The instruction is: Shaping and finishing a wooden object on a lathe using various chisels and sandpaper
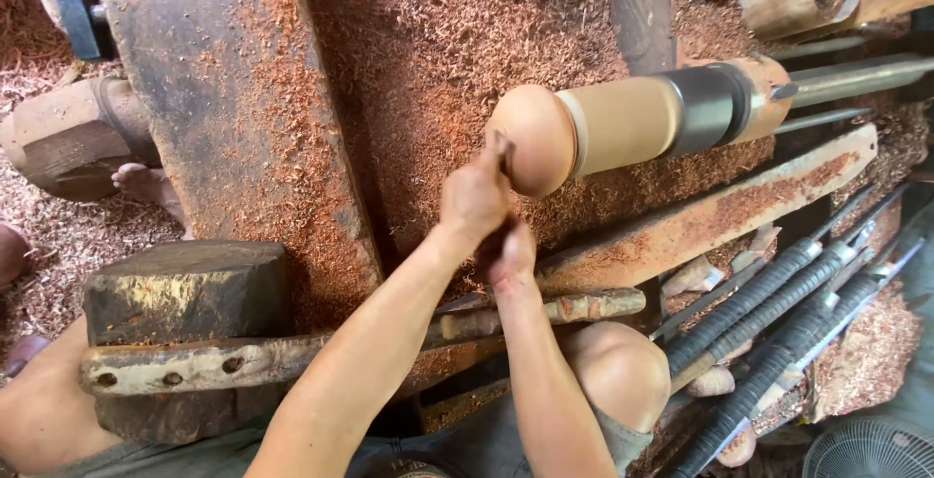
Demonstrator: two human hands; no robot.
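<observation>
A rounded pale wooden piece (545,133) spins on a lathe, fixed to a tan cylinder with a dark metal collar (708,106). My left hand (474,198) is closed around a thin tool whose tip touches the rounded end of the wood. My right hand (508,252) sits just behind and below it, gripping the same tool's handle. Both forearms reach up from the bottom of the view. My bare knee (618,366) is beneath them.
Reddish sawdust (428,50) covers the ground and a broad dark plank (233,99). A long wooden tool rest (700,225) runs under the lathe. Several long ribbed-handled tools (778,313) lie at right. A heavy block (185,293) and a fan (866,449) sit nearby.
</observation>
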